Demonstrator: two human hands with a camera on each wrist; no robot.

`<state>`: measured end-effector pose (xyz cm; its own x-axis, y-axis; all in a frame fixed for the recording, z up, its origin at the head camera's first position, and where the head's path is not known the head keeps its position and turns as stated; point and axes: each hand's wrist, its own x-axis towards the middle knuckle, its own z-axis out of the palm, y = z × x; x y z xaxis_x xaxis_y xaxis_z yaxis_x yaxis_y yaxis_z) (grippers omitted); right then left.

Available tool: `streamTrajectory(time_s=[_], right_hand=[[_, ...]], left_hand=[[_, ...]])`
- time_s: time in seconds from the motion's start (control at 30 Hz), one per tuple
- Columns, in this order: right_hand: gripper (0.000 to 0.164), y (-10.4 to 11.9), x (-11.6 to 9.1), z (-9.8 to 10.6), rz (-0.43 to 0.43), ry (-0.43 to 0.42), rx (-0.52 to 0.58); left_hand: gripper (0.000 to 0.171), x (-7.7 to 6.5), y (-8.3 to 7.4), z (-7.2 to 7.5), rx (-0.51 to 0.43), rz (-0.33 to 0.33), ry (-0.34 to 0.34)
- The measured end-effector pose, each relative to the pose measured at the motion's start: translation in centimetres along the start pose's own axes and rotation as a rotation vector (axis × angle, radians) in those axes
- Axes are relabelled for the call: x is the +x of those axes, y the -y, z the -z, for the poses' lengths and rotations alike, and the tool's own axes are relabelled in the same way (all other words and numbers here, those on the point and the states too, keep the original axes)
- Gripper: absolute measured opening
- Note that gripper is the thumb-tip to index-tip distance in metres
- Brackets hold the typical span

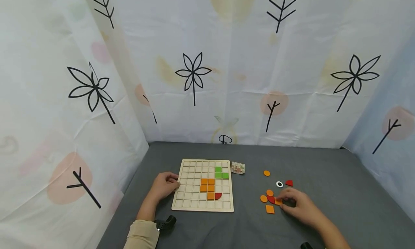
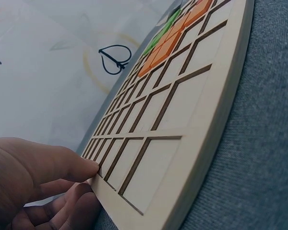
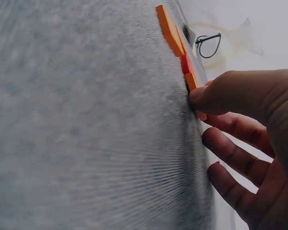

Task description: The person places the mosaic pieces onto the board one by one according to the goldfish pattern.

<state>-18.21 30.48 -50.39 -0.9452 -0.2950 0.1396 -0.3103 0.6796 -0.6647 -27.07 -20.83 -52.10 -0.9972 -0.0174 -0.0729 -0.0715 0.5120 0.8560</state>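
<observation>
A wooden grid board lies on the grey cloth, bearing orange squares, green pieces and a red rounded piece. My left hand holds the board's left edge, thumb on the rim and fingers curled at its side, as the left wrist view shows. To the right of the board, my right hand pinches an orange square tile between thumb and index finger, low at the cloth. Its other fingers are spread loosely in the right wrist view. A red piece lies against that tile.
Near the right hand lie orange discs, another orange square, a white ring-like piece and a red piece. A small patterned card sits by the board's upper right corner. Printed curtains enclose the table.
</observation>
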Motion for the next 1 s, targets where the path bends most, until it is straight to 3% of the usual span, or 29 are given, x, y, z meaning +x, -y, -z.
streamTrajectory(time_s=[0.2, 0.4, 0.53, 0.83, 1.0], right_hand=[[0.022, 0.7, 0.9, 0.0, 0.036, -0.058, -0.006], [0.017, 3.0, 3.6, -1.1, 0.148, -0.029, -0.020], [0.017, 4.8, 6.0, -3.3, 0.267, -0.004, 0.000], [0.015, 9.2, 11.0, -8.9, 0.440, 0.076, 0.020], [0.012, 11.4, 12.3, -11.4, 0.451, 0.154, 0.079]], left_hand=[[0.023, 0.0, 0.0, 0.2, -0.002, -0.002, 0.004], [0.023, -0.1, 0.2, 0.5, 0.000, -0.001, 0.001], [0.023, -0.2, 0.3, 0.4, -0.011, 0.001, 0.005], [0.023, -0.2, 0.1, 0.2, -0.020, -0.005, 0.006], [0.022, -0.2, 0.0, 0.2, -0.027, -0.010, 0.008]])
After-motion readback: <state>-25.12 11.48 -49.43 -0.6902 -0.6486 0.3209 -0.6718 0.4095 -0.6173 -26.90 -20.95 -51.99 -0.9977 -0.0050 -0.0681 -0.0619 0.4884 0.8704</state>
